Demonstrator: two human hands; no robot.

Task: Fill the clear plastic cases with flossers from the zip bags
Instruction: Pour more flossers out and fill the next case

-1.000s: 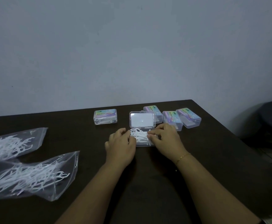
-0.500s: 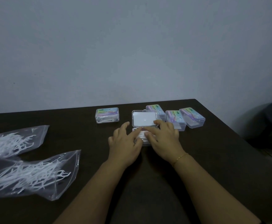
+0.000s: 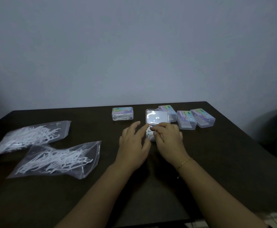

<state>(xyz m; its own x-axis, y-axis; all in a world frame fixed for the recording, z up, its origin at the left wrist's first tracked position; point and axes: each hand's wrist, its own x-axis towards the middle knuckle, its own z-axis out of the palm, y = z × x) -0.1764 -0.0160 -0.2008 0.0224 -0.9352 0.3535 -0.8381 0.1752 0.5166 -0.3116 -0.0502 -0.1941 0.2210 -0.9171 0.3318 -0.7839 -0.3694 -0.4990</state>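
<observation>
The open case lies mid-table; the left hand and right hand press its flossers with relaxed fingers; protruding flossers may block the lid

Dim, bluish light fills the room, leaving the dark table close to black and the corners murkier still. The raised lid of the open case catches a pale glare with a small bright spot at its middle. Soft shadows pool under the forearms and the left hand and right hand. The fingertips look slightly smeared, and detail is soft and grainy throughout. The wide lens bows the table's far edge, and the wall darkens toward the edges.
</observation>
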